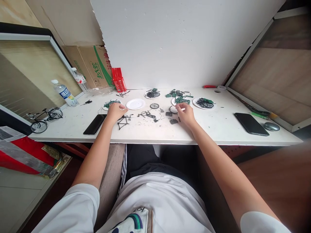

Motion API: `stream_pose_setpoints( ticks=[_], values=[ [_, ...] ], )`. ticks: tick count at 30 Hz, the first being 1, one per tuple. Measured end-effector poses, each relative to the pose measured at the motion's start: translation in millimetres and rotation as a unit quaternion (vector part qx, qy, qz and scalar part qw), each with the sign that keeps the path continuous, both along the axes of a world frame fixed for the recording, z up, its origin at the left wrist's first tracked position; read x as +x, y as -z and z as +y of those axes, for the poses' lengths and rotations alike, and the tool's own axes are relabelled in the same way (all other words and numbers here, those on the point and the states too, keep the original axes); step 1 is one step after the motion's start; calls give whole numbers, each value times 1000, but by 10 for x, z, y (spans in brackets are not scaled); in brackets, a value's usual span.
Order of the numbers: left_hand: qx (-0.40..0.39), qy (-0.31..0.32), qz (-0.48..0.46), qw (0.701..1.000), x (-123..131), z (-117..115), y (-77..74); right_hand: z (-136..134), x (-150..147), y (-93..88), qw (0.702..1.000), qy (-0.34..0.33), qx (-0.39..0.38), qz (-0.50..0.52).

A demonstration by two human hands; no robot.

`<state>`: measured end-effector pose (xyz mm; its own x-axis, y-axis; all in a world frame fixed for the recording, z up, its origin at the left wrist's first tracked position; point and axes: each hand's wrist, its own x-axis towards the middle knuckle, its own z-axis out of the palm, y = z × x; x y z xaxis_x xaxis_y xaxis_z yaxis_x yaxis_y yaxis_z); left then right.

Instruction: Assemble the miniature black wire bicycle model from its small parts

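My left hand (116,112) hovers over the table's left part, fingertips pinched together. Whatever they hold is too small to make out. Just below it lies a small black bicycle frame (123,122), with a plate of green parts (105,106) behind. My right hand (186,114) is closed at the fingertips beside a dark curved rim (170,110) and small black pieces (173,121); what it pinches is hidden. Between my hands are a toy bicycle wheel (154,105) and a black chain-guard piece (151,116) among loose bits.
An assembled model bicycle (46,119) stands at the left edge near a phone (95,124) and bottles (65,94). Paper plates (135,104) line the back, several with parts. On the right lie another phone (251,124) and a mouse (271,126). A red box (119,80) stands behind.
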<state>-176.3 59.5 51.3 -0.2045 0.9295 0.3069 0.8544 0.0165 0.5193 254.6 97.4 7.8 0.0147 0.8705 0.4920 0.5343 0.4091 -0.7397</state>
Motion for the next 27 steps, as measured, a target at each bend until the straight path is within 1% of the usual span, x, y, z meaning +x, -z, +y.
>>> stream_pose_setpoints(
  ticks=[1,4,6,7,8,11,14,16,19,21,23,25,27],
  values=[
    [-14,10,12,1000,76,-13,-1,6,0,6,1000,-4,-2,2],
    [-91,-1,57,994,260,-34,24,5,-5,13,1000,-11,-3,1],
    [-128,8,83,988,325,-24,76,-7,-13,11,1000,-12,-3,-3],
    [-133,14,93,987,343,-13,110,-13,-18,9,1000,-12,-2,-5],
    [-129,20,100,986,355,0,147,-20,-23,7,1000,-12,-1,-7],
    [-73,48,105,991,380,27,251,-38,-45,-1,1000,-14,1,-13],
    [-25,59,85,994,424,28,295,-51,-69,-6,1000,-18,1,-14],
    [2,68,43,997,462,22,287,-55,-79,-7,1000,-19,2,-11],
    [15,105,-66,992,525,22,250,-55,-82,-6,1000,-18,3,-9],
    [8,133,-145,980,575,29,229,-52,-75,-3,1000,-20,2,-11],
    [3,148,-222,964,633,36,215,-46,-64,0,1000,-21,-1,-11],
    [1,146,-289,946,690,39,207,-40,-54,5,1000,-21,-3,-13],
    [4,143,-330,933,734,39,203,-34,-48,12,1000,-20,-1,-17]
  ],
)
